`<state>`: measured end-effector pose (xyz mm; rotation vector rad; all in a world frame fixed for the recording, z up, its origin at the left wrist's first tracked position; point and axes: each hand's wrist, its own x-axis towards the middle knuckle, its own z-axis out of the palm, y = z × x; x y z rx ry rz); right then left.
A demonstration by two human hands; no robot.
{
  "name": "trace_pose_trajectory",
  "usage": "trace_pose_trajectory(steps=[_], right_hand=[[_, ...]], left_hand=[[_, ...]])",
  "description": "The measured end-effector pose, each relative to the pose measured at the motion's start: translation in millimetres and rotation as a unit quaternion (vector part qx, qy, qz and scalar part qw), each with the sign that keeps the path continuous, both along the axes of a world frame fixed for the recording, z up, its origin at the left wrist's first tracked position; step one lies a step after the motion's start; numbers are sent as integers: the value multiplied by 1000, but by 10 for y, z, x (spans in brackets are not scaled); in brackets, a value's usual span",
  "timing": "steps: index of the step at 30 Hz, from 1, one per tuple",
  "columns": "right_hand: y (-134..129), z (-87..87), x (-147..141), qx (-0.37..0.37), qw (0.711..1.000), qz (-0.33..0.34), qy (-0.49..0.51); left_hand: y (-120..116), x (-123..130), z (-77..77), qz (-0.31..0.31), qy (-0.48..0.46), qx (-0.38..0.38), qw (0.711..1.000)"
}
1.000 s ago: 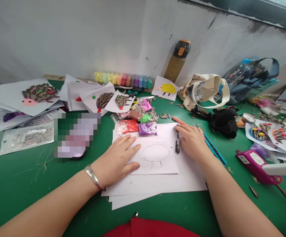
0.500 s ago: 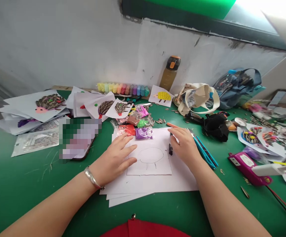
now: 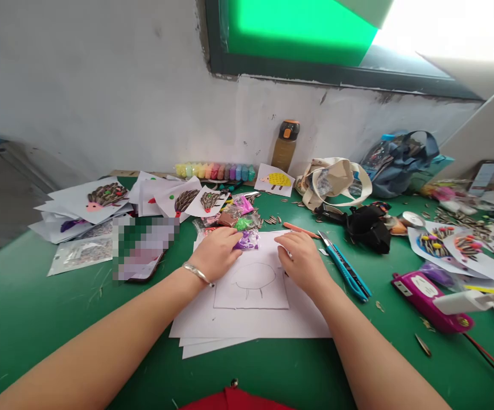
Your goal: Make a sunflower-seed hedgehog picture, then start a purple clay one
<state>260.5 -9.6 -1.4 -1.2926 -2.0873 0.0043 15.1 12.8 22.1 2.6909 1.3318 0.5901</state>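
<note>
A small white sheet with a pencil-drawn oval and short legs (image 3: 251,293) lies on larger white paper (image 3: 247,324). My left hand (image 3: 219,250), with a silver bracelet at the wrist, is over the upper left of the sheet, at the purple clay packet (image 3: 248,240); its fingertips partly cover the packets, and whether it grips one is unclear. My right hand (image 3: 300,256) rests at the sheet's upper right, fingers curled and slightly apart, with nothing visible in it. An orange pen (image 3: 300,229) lies just beyond it, and blue scissors (image 3: 347,273) lie to its right.
Seed-covered hedgehog pictures (image 3: 108,196) and a phone (image 3: 147,250) lie on the left. Clay packets (image 3: 217,171) and a bottle (image 3: 285,148) stand by the wall. A cream bag (image 3: 332,182), black pouch (image 3: 369,228) and magenta glue gun (image 3: 430,302) are on the right.
The view has tilted up. My left hand has moved forward from the sheet's left side to the clay packets. My right hand has shifted slightly left, covering the small black item beside the sheet.
</note>
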Motion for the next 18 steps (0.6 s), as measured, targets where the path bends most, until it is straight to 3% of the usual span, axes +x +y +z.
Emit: trace_pose_trajectory(steps=[4,7,18], right_hand=[[-10,25,-39,-2,1000,2,-6],[-1,11,-61,-15,1000,7,-11],[35,-29,-56,-52,998,21,-7]], left_hand=[[87,18,-219,16,-20,7,1000],[79,-19,-301,20,-47,7,999],[54,-137,-164,83,-204,-33,975]])
